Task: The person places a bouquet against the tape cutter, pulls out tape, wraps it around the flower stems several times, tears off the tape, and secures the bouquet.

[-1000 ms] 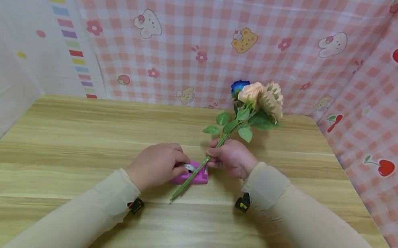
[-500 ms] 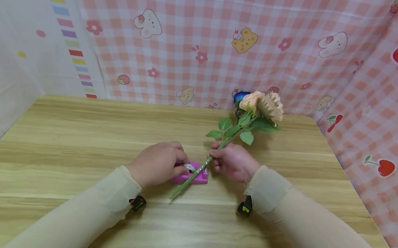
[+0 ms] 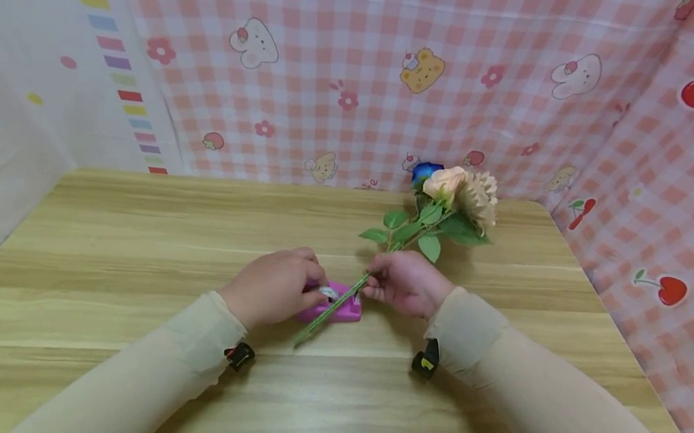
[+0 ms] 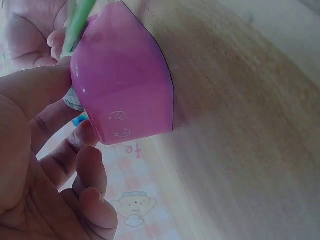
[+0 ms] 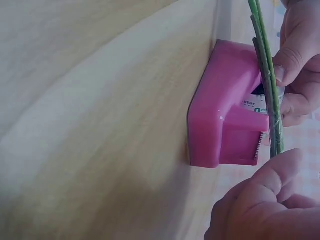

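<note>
A pink tape dispenser [image 3: 346, 311] stands on the table, a tape roll [image 5: 256, 103] seated in it. The left hand [image 3: 276, 287] has its thumb and a finger on the roll, with the other fingers loosely bent in the left wrist view. Above the dispenser, the right hand [image 3: 410, 283] pinches the green stems [image 3: 330, 312] of several artificial flowers: a blue one [image 3: 425, 174], a peach rose [image 3: 446, 183] and a beige bloom [image 3: 479, 198]. The stems slant across the dispenser, beside its toothed edge [image 5: 259, 146]. Tape around the stems cannot be made out clearly.
The wooden table [image 3: 128, 243] meets a pink checked cloth [image 3: 314, 44] at the back and another on the right. A white cloth with coloured spots [image 3: 7, 68] hangs on the left. Both forearms wear beige sleeves with black wrist cameras.
The flower heads have come down and slightly to the right, and the right hand has turned over the stems, its grip kept. The left hand stays at the dispenser.
</note>
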Available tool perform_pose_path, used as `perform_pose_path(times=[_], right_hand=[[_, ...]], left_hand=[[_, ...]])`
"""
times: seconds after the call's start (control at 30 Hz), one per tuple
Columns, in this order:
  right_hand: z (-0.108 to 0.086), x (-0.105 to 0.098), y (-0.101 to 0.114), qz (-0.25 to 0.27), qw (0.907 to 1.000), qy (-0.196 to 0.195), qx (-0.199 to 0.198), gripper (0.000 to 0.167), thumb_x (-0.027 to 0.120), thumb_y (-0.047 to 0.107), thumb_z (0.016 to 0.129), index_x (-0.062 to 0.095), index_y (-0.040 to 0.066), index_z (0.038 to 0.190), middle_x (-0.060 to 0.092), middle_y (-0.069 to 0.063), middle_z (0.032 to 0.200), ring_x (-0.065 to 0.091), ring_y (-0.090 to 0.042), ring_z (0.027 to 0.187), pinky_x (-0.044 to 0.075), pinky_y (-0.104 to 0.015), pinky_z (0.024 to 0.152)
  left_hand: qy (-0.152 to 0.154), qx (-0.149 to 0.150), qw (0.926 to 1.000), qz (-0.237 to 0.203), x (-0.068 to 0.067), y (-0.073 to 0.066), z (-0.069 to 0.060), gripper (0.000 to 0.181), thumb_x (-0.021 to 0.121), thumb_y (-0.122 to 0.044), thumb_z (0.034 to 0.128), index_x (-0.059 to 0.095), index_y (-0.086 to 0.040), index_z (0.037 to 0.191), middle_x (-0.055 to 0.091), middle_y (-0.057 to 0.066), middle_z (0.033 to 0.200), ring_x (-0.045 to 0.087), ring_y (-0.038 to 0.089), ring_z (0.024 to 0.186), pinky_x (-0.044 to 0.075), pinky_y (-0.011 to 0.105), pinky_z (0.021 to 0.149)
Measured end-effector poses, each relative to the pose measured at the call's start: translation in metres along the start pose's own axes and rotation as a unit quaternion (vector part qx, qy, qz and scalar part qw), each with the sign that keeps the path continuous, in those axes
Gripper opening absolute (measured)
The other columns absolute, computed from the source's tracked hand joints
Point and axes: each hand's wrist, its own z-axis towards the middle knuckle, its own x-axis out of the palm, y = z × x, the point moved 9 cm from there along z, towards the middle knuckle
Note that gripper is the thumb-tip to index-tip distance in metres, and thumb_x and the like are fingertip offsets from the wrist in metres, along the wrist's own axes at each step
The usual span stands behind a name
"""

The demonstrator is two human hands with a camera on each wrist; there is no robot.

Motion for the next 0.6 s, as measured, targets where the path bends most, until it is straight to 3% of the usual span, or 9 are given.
perform_pose_path(times=[0.17, 0.3, 0.5, 0.6], right_hand=[[0.0032, -0.0003, -0.0011, -0.005, 0.9997, -0.024, 0.006, 0.014, 0.057, 0.010, 0.107, 0.055, 0.007, 0.093, 0.055, -0.002, 0.077, 0.055, -0.011, 0.067, 0.056, -0.022, 0.066], [0.0042, -0.0013, -0.0018, -0.017, 0.9992, -0.036, -0.009, 0.023, 0.060, 0.006, 0.105, 0.052, 0.011, 0.084, 0.055, -0.002, 0.075, 0.055, -0.011, 0.066, 0.055, -0.022, 0.065], [0.0043, -0.0048, -0.0038, -0.060, 0.9969, -0.046, -0.021, 0.004, 0.054, 0.006, 0.107, 0.056, 0.008, 0.103, 0.055, 0.000, 0.079, 0.049, -0.011, 0.066, 0.050, -0.022, 0.060], [0.0030, -0.0064, -0.0034, -0.103, 0.9932, -0.050, -0.024, 0.006, 0.054, 0.013, 0.108, 0.056, 0.009, 0.103, 0.055, 0.001, 0.079, 0.048, -0.011, 0.065, 0.045, -0.023, 0.058]], left_hand=[[-0.001, 0.000, 1.0000, 0.002, 0.0004, 0.0009, -0.0004, 0.017, 0.076, -0.038, 0.0965, 0.080, -0.023, 0.105, 0.068, -0.008, 0.107, 0.061, 0.010, 0.087, 0.056, 0.035, 0.084], [0.002, -0.001, 1.0000, 0.001, 0.0007, 0.0007, -0.0012, 0.018, 0.076, -0.038, 0.0961, 0.080, -0.023, 0.106, 0.067, -0.007, 0.108, 0.061, 0.010, 0.086, 0.056, 0.035, 0.083], [0.006, -0.003, 1.0000, -0.001, 0.0005, -0.0009, -0.0013, 0.020, 0.076, -0.038, 0.0962, 0.081, -0.022, 0.108, 0.067, -0.006, 0.109, 0.061, 0.010, 0.087, 0.056, 0.035, 0.085], [0.006, -0.005, 1.0000, 0.001, 0.0003, -0.0009, -0.0010, 0.020, 0.076, -0.038, 0.0961, 0.081, -0.022, 0.108, 0.067, -0.006, 0.109, 0.061, 0.011, 0.087, 0.056, 0.036, 0.086]])
